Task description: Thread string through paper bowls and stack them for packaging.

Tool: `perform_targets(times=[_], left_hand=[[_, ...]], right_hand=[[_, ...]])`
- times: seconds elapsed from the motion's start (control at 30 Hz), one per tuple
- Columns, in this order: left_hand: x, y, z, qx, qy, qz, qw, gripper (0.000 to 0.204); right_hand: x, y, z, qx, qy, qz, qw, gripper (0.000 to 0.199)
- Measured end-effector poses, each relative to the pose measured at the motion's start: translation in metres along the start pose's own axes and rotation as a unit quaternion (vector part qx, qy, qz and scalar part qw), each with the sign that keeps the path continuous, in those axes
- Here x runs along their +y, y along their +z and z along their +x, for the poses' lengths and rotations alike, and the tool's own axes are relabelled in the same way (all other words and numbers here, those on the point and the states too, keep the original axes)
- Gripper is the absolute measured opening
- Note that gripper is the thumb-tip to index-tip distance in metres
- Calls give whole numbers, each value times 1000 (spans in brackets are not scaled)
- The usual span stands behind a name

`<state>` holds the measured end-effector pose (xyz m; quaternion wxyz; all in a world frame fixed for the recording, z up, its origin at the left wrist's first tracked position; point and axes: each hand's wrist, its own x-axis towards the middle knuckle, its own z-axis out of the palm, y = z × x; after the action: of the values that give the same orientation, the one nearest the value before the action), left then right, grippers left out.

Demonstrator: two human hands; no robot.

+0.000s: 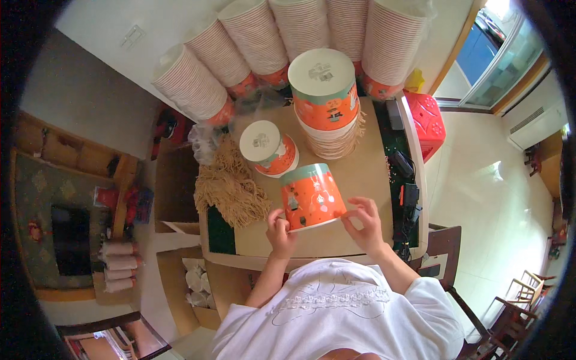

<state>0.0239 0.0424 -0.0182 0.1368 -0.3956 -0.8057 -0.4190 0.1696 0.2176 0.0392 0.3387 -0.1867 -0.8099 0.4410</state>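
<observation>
On the cardboard-covered table [360, 174], in front of the person, the work is spread from big to small: at the far edge stand long stacks of paper buckets [252, 45] leaning against the wall, nearer is a tall stack of orange buckets [327, 102] turned upside down, to the left of it a short stack [269, 149] also upside down, and beside that a heap of tan paper string [231, 186]. Closest to the body is the single orange paper bucket [309, 197], which both hands hold between them just above the table. This bucket lies tilted, with its white bottom and green band pointing away and up to the left, and its wide mouth pointing down toward the person; so its long axis runs roughly from the far left to the near right. The left hand [279, 231] is closed on the rim at the lower left side, with the thumb on the outer wall. The right hand [365, 223] is at the lower right of the rim, and its fingertips [348, 213] pinch the edge there lightly, the other fingers are spread open. Both hands are at the mouth end, about equally near, and the closed bottom is the far end from both grips. A red plastic stool [427, 120] stands to the right of the table.
</observation>
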Motion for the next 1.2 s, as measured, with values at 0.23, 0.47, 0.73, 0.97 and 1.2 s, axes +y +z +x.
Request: perform_targets(times=[0.23,0.47,0.73,0.97,1.2], left_hand=[[5,-1,0,24,-65,-46,997,39],[4,-3,1,27,-40,-36,998,38],[9,-5,8,41,37,-62,997,29],[13,4,1,-8,41,-43,998,24],[16,5,6,9,61,-41,997,25]], right_hand=[[5,4,-7,-48,-28,-5,998,17],[4,3,-6,-47,-37,-4,998,18],[6,8,-10,-47,-35,-8,998,16],[-7,17,-7,-115,-84,-4,990,17],[-5,19,-7,-125,-75,6,989,16]])
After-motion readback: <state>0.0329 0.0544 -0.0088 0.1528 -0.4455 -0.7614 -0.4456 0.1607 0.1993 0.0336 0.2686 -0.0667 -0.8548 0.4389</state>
